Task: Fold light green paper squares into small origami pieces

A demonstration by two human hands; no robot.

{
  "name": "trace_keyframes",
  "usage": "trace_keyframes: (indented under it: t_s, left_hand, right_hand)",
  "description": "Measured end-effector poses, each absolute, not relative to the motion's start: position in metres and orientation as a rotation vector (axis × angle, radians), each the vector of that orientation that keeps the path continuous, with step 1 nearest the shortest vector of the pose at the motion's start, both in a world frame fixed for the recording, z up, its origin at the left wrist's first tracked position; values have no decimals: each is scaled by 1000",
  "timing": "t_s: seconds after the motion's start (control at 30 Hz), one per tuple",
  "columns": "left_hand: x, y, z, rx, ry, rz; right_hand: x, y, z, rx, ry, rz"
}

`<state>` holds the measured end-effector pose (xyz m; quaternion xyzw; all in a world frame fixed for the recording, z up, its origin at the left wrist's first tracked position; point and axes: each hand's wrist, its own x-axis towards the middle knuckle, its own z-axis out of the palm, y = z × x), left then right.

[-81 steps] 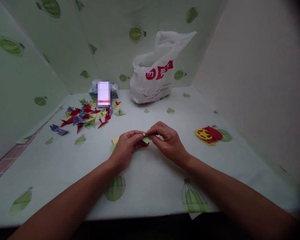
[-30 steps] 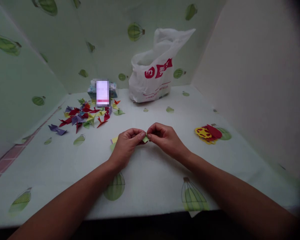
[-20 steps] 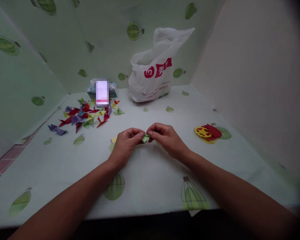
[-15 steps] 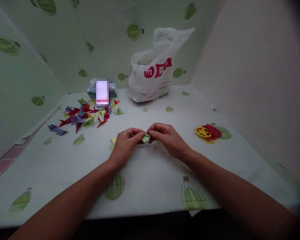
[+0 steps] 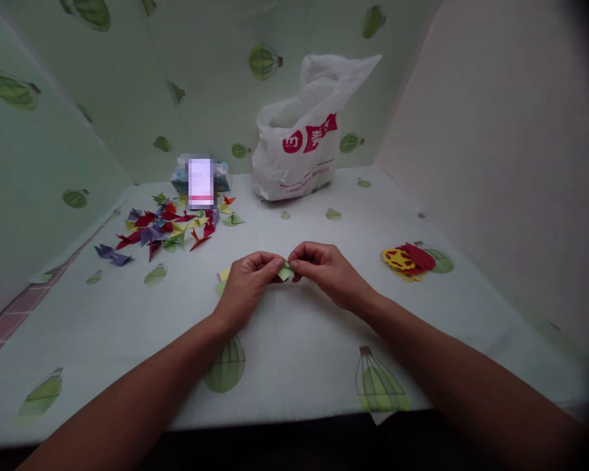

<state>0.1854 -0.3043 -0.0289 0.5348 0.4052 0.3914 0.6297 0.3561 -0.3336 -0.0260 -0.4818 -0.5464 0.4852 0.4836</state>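
A small piece of folded green paper (image 5: 285,273) is held above the middle of the table, pinched from both sides. My left hand (image 5: 250,281) grips its left part between thumb and fingers. On its right edge, my right hand (image 5: 324,271) is closed with thumb against forefinger. The fingers cover much of the paper, so its full shape is hidden. Partly behind my left hand lie sheets of coloured paper (image 5: 220,286), green and yellow at the visible edge.
Many folded paper cranes (image 5: 167,229) in several colours lie in a heap at the back left, before a tissue box (image 5: 223,178) and a lit phone screen (image 5: 201,182). A white plastic bag (image 5: 294,157) stands at the back. Red and yellow cut-outs (image 5: 406,260) lie right.
My right fingers have shifted very slightly left along the green paper. My left hand and the things on the table look unchanged.
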Motion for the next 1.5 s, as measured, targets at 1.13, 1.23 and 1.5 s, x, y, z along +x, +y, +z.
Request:
trace_keyframes:
  t_s: [1.13,1.23,1.5]
  left_hand:
    - [186,-304,-32,1235,858,842]
    - [186,-304,-31,1240,867,841]
    - [186,-304,-28,1238,886,872]
  right_hand:
    - [351,-337,-26,-1241,-1313,1113]
    - [351,-338,-26,-1238,-1311,1105]
    - [351,-338,-24,-1205,-1349,1108]
